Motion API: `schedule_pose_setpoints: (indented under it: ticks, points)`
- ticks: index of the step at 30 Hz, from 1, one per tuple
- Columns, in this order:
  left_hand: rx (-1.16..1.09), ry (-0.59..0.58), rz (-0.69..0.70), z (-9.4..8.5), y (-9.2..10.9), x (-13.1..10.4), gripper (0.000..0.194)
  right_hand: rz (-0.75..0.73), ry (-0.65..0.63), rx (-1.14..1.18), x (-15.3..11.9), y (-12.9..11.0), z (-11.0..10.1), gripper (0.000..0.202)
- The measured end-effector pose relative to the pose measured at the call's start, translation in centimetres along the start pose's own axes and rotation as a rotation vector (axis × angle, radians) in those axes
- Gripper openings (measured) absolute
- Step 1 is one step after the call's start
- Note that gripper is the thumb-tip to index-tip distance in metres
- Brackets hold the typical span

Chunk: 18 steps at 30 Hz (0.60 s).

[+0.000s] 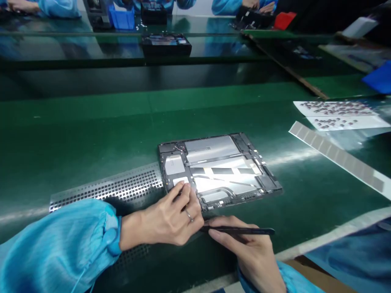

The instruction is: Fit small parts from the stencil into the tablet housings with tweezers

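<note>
Grip of the right hand point(252, 248), in the head view, is closed on a thin black tool point(255, 230), pinched between thumb and fingers. The left hand point(172, 215) has its fingertips bunched on the near left part of an open tablet point(214, 152), which lies flat on the green tabletop point(106, 142); I cannot tell if they pinch anything. It looks like small, careful work at that corner is the step in hand, and the next move seems to call for soft fingers and a steady tool. The tool's tip and the corner hide behind the left hand. Far-off blue sleeves point(59, 8) are cut off.
</note>
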State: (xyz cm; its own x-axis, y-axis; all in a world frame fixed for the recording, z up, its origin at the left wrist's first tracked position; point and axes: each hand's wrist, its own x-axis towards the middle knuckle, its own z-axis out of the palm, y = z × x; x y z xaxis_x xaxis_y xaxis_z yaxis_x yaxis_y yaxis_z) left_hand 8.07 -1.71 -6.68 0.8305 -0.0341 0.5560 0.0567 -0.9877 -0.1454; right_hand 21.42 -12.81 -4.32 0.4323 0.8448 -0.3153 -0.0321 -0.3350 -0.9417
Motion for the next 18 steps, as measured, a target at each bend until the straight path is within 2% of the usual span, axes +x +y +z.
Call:
schedule_pose_setpoints:
  ticks: [5, 15, 18]
  points:
    - [-0.014, 0.024, -0.037, 0.26, 0.19, -0.07, 0.02, -0.023, -0.056, -0.009, -0.07, -0.04, -0.22, 0.007]
    - [-0.009, 0.007, -0.021, 0.07, -0.06, 0.26, 0.021, -0.031, -0.056, 0.002, -0.04, 0.05, 0.01, 0.009]
    - [-0.016, 0.01, -0.021, 0.01, -0.05, 0.3, 0.021, 0.049, -0.071, 0.095, 0.4, 0.33, -0.18, 0.008]
